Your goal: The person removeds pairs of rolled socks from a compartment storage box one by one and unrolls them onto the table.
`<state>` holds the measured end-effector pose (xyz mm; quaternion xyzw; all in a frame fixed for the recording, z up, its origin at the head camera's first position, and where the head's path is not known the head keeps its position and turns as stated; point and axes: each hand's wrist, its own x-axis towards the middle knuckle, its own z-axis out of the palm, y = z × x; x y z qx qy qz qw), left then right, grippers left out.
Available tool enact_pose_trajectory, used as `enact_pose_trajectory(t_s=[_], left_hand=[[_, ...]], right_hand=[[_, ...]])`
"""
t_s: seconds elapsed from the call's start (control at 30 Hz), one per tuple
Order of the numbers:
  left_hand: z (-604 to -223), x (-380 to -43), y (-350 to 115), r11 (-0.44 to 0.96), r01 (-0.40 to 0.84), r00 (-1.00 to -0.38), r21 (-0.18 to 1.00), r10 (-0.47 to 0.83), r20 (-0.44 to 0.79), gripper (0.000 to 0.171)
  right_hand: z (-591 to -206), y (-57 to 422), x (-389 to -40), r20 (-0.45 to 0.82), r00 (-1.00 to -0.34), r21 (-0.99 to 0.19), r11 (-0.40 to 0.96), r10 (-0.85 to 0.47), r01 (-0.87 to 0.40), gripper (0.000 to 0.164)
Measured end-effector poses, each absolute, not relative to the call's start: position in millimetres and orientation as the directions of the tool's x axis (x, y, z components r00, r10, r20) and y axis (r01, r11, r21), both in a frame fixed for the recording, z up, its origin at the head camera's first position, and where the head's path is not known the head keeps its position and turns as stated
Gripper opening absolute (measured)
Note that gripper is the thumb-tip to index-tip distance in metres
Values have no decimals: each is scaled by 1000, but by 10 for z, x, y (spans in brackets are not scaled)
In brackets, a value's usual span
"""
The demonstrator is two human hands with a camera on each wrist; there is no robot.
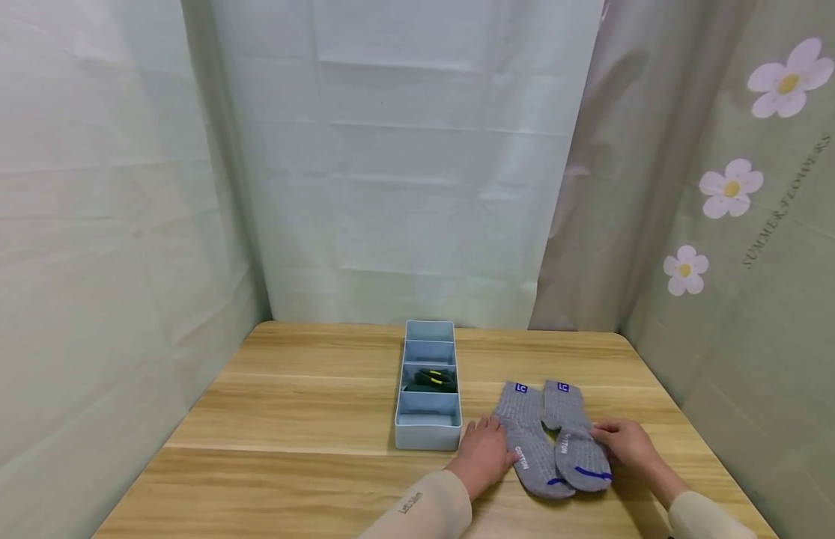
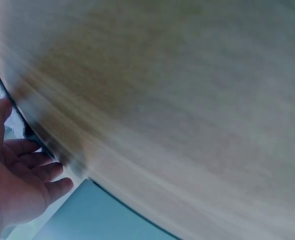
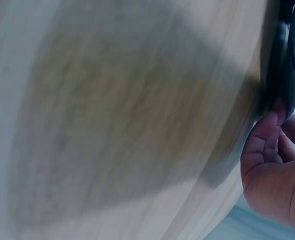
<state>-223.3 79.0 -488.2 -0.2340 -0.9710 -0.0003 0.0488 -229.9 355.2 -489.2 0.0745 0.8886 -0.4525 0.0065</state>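
Two grey socks lie flat side by side on the wooden table, each with a blue "LC" label at the cuff and a blue line at the toe. The right sock [image 1: 584, 457] partly overlaps the left sock [image 1: 525, 438] near the toes. My right hand [image 1: 626, 443] pinches the right sock's outer edge between thumb and fingers; the right wrist view shows this hand [image 3: 275, 165] at the fabric edge. Along the left sock's outer edge, my left hand [image 1: 483, 453] rests with relaxed fingers, its thumb touching the sock. Those fingers [image 2: 47, 171] appear spread in the left wrist view.
A light blue divided box [image 1: 427, 436] stands left of the socks. One of its compartments holds a dark folded bundle [image 1: 433, 380] with yellow marks. Pale curtains [image 1: 404, 187] hang behind the table [image 1: 289, 419] and at both sides.
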Motion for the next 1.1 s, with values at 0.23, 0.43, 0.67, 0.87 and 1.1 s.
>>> enact_pose_trajectory(t_s=[0.23,0.43,0.67,0.87,1.1], left_hand=[[-4904,-2273,807,894,447,-891,-29,448,73,55],[-4884,-2282,815,900,436,-899,14,435,48,58],[-4843,-2270,827,914,397,-916,86,400,-20,84],[-4862,-2251,848,920,383,-916,87,390,-96,114],[-4825,-2223,843,920,387,-910,66,392,-137,125]], right_hand=[[-4822,3626,-2233,-77,-988,-761,631,137,147,19],[-4829,3654,-2234,-22,-994,-684,723,105,91,24],[-4868,3603,-2267,24,-999,-549,836,37,18,62],[-4906,3544,-2263,55,-998,-441,896,-18,-40,70],[-4879,3510,-2240,41,-998,-363,930,-51,-62,79]])
